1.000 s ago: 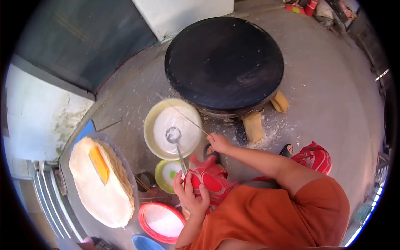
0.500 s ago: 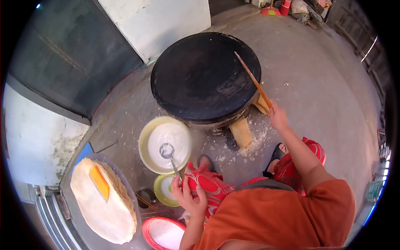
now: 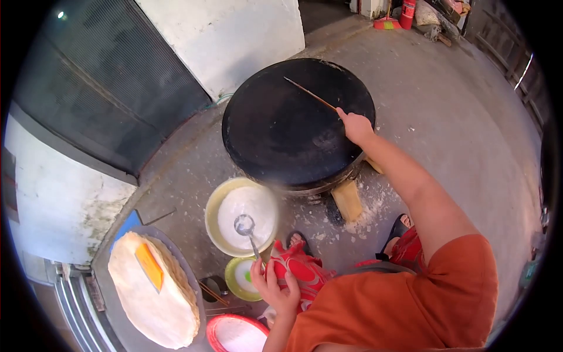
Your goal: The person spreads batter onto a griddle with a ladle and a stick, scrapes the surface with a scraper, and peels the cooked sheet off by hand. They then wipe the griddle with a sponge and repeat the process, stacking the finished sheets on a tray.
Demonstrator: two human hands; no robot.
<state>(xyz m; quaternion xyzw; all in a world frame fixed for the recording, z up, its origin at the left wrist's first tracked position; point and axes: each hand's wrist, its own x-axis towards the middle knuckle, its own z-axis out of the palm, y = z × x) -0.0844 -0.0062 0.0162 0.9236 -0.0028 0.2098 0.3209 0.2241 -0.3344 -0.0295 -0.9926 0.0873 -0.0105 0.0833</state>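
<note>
My right hand (image 3: pixel 355 127) grips one end of a thin wooden spreader (image 3: pixel 311 94), which reaches over the round black griddle (image 3: pixel 281 129). In my left hand (image 3: pixel 275 287) is the handle of a metal ladle (image 3: pixel 244 225), its bowl above the white batter in a cream basin (image 3: pixel 212 217). A smaller green bowl (image 3: pixel 231 281) with white contents is just beyond that hand. To the left, a tall stack of thin flatbreads (image 3: pixel 146 299) lies on a grey tray (image 3: pixel 196 281), with a yellow-orange scraper (image 3: pixel 149 267) on top.
A red-rimmed bowl (image 3: pixel 213 334) of white stuff stands at the bottom, near a dark pot (image 3: pixel 216 285) and chopsticks (image 3: pixel 212 293). Yellowish blocks (image 3: pixel 348 200) sit under the griddle's edge. Behind are a white wall (image 3: pixel 229 41), a broom (image 3: pixel 387 23) and a red cylinder (image 3: pixel 407 13).
My right hand has moved left and up over the griddle, swinging the spreader across its surface. My left hand still holds the ladle over the basin. The view has shifted slightly.
</note>
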